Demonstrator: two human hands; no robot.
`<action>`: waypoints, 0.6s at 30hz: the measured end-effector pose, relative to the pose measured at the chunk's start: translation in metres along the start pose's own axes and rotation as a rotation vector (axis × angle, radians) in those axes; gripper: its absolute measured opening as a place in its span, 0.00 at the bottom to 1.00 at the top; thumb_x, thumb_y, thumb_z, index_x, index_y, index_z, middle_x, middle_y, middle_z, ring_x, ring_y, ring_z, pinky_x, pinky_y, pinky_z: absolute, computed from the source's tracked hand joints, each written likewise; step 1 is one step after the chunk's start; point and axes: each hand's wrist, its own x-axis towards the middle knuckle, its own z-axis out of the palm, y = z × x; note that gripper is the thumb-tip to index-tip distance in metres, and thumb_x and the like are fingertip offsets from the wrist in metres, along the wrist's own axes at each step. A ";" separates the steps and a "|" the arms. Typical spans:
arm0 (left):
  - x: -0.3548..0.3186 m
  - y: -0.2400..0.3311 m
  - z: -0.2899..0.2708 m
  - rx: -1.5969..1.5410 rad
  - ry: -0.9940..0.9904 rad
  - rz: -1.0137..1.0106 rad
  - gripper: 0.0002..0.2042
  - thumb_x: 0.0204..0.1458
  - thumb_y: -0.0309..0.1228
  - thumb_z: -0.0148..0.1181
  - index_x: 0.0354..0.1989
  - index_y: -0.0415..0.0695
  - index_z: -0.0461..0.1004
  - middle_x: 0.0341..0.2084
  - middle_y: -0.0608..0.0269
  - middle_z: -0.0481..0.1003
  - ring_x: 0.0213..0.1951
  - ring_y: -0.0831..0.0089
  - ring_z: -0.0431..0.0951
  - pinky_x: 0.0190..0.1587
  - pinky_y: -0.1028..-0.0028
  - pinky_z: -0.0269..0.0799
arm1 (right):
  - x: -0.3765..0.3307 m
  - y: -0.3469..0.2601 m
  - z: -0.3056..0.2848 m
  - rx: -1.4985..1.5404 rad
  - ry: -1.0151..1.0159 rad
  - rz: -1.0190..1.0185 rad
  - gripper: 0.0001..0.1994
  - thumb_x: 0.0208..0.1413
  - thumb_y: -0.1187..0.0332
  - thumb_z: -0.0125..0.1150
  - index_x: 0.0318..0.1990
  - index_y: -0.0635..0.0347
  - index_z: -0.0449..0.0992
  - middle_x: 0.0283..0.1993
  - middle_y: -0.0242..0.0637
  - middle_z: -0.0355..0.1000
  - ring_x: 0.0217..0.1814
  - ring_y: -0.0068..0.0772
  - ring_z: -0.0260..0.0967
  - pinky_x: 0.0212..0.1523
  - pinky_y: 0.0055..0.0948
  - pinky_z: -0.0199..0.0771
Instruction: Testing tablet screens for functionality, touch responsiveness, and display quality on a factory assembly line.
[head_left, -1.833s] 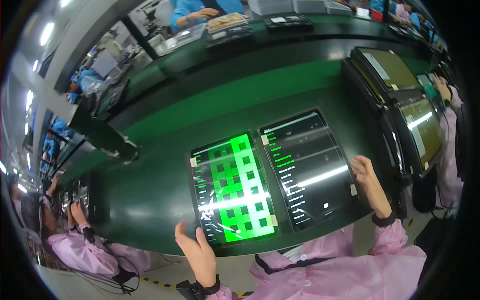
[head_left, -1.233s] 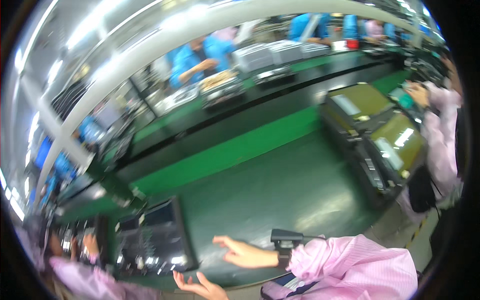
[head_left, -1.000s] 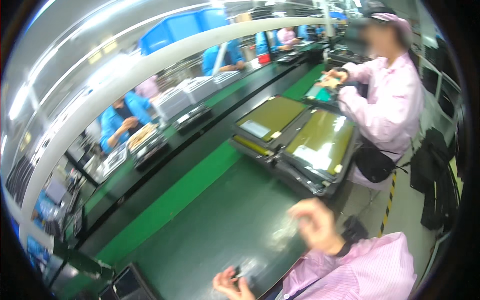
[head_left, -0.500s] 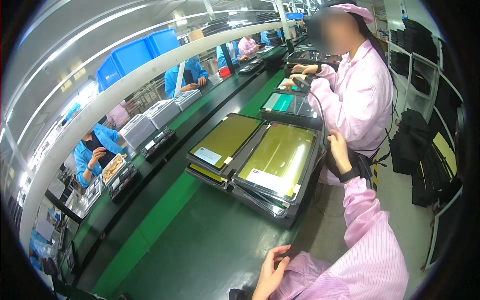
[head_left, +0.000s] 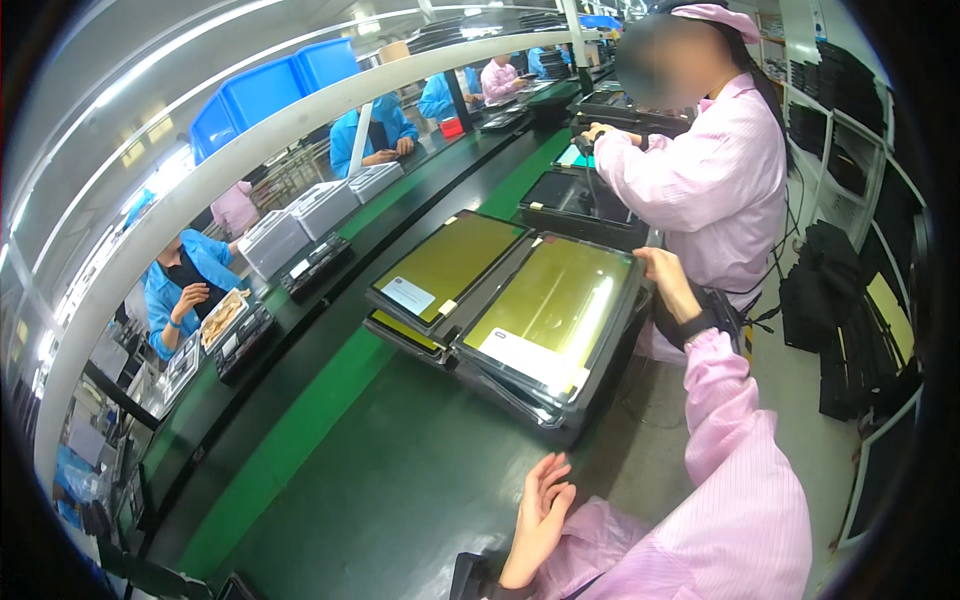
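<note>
My right hand is at the far right corner of the nearer right stack, its fingers bent over the edge of a black tray. On that tray lies a flat screen panel with a yellow-green, glossy face and a white label. The thumb and the tray's underside are partly hidden. My left hand hovers near the front edge of the bench, empty, fingers loosely bent and apart. Left of the right stack, a second stack carries a similar panel, with another panel partly showing beneath it.
A co-worker in pink stands beyond the stacks, hands over a further tray. The green bench runs away to the far right. Grey boxes and workers in blue line the other side. Black trays are piled at right.
My right hand has moved in from beside the stack to the tray's edge. My left hand has risen slightly. The co-worker's arms have moved farther over the bench.
</note>
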 end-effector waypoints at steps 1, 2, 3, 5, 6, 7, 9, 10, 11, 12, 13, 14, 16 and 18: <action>0.003 0.002 0.005 -0.002 -0.001 0.000 0.26 0.55 0.20 0.50 0.62 0.37 0.50 0.60 0.49 0.56 0.60 0.65 0.60 0.57 0.71 0.61 | -0.010 -0.008 -0.005 -0.037 0.072 0.007 0.19 0.58 0.58 0.47 0.41 0.65 0.76 0.36 0.36 0.75 0.34 0.22 0.69 0.36 0.23 0.66; 0.005 0.004 0.008 -0.022 0.015 0.010 0.27 0.54 0.20 0.51 0.62 0.37 0.50 0.61 0.49 0.56 0.61 0.63 0.59 0.59 0.69 0.59 | -0.024 -0.013 -0.006 0.001 0.025 0.012 0.19 0.59 0.58 0.46 0.41 0.65 0.75 0.36 0.37 0.75 0.33 0.22 0.69 0.36 0.23 0.66; 0.007 0.005 0.007 -0.038 0.045 0.020 0.28 0.54 0.20 0.52 0.63 0.37 0.50 0.61 0.49 0.56 0.62 0.62 0.58 0.60 0.68 0.56 | -0.039 -0.018 -0.003 0.047 -0.034 0.023 0.19 0.59 0.57 0.46 0.42 0.65 0.75 0.36 0.38 0.75 0.33 0.22 0.69 0.36 0.23 0.67; 0.009 0.007 0.007 -0.110 0.064 0.028 0.29 0.53 0.20 0.52 0.63 0.36 0.49 0.62 0.49 0.55 0.63 0.61 0.57 0.61 0.67 0.55 | -0.072 -0.054 -0.004 0.356 -0.198 0.194 0.18 0.59 0.58 0.46 0.44 0.63 0.73 0.36 0.39 0.75 0.33 0.21 0.69 0.36 0.21 0.67; 0.010 0.007 0.009 -0.186 0.054 0.033 0.29 0.53 0.20 0.53 0.63 0.36 0.49 0.62 0.49 0.55 0.64 0.60 0.56 0.62 0.65 0.54 | -0.093 -0.074 0.003 0.303 -0.161 0.189 0.16 0.59 0.59 0.48 0.44 0.63 0.72 0.34 0.38 0.75 0.32 0.22 0.69 0.36 0.20 0.68; 0.013 0.007 0.009 -0.217 0.079 0.042 0.28 0.53 0.21 0.53 0.62 0.36 0.51 0.62 0.49 0.55 0.64 0.59 0.54 0.63 0.63 0.53 | -0.103 -0.078 0.006 0.186 -0.094 0.121 0.15 0.59 0.60 0.49 0.42 0.63 0.72 0.34 0.36 0.73 0.32 0.21 0.68 0.36 0.21 0.68; 0.020 0.007 0.011 -0.360 0.155 0.065 0.27 0.53 0.20 0.54 0.61 0.37 0.53 0.59 0.49 0.60 0.62 0.63 0.59 0.63 0.65 0.54 | -0.110 -0.069 0.008 -0.240 0.158 -0.093 0.14 0.59 0.60 0.49 0.42 0.63 0.72 0.34 0.34 0.71 0.33 0.21 0.66 0.36 0.21 0.67; 0.022 0.005 0.018 -0.351 0.147 0.064 0.27 0.53 0.20 0.54 0.61 0.37 0.53 0.59 0.49 0.60 0.62 0.63 0.59 0.63 0.65 0.54 | -0.104 -0.054 -0.001 -0.275 0.141 -0.095 0.15 0.59 0.59 0.49 0.42 0.62 0.72 0.35 0.34 0.71 0.34 0.22 0.65 0.36 0.22 0.66; 0.023 0.004 0.025 -0.403 0.209 0.079 0.25 0.54 0.21 0.53 0.60 0.37 0.55 0.59 0.51 0.60 0.61 0.62 0.61 0.63 0.63 0.55 | -0.105 -0.045 -0.011 -0.108 0.059 0.098 0.15 0.59 0.58 0.50 0.40 0.64 0.73 0.35 0.34 0.72 0.34 0.23 0.67 0.36 0.23 0.68; 0.024 0.004 0.026 -0.465 0.274 0.097 0.23 0.55 0.22 0.52 0.59 0.37 0.57 0.58 0.53 0.61 0.59 0.60 0.63 0.62 0.62 0.56 | -0.111 -0.048 -0.009 0.001 0.006 0.169 0.16 0.59 0.58 0.50 0.38 0.64 0.74 0.35 0.35 0.72 0.34 0.23 0.68 0.36 0.24 0.68; 0.023 0.004 0.023 -0.467 0.271 0.102 0.23 0.55 0.22 0.52 0.59 0.37 0.57 0.58 0.53 0.61 0.59 0.60 0.63 0.62 0.62 0.56 | -0.118 -0.051 -0.007 0.111 -0.049 0.238 0.17 0.59 0.57 0.50 0.37 0.64 0.74 0.35 0.35 0.72 0.34 0.24 0.68 0.36 0.24 0.69; 0.019 0.004 0.019 -0.460 0.342 0.166 0.22 0.56 0.23 0.51 0.60 0.39 0.56 0.57 0.54 0.62 0.58 0.61 0.65 0.61 0.61 0.58 | -0.126 -0.052 -0.004 0.217 -0.022 0.244 0.18 0.60 0.56 0.50 0.35 0.64 0.75 0.34 0.35 0.73 0.33 0.25 0.69 0.36 0.25 0.70; 0.007 0.009 0.004 -0.459 0.444 0.309 0.26 0.57 0.26 0.50 0.63 0.48 0.49 0.57 0.55 0.62 0.56 0.60 0.67 0.59 0.59 0.60 | -0.158 -0.061 0.013 0.418 -0.179 0.299 0.16 0.61 0.59 0.48 0.36 0.64 0.75 0.34 0.34 0.74 0.35 0.25 0.71 0.35 0.25 0.71; -0.002 0.015 -0.008 -0.511 0.468 0.313 0.31 0.57 0.28 0.51 0.65 0.55 0.42 0.56 0.56 0.62 0.53 0.58 0.69 0.54 0.55 0.66 | -0.198 -0.065 0.032 0.625 -0.350 0.490 0.13 0.60 0.64 0.46 0.38 0.65 0.74 0.35 0.39 0.74 0.37 0.31 0.73 0.40 0.30 0.74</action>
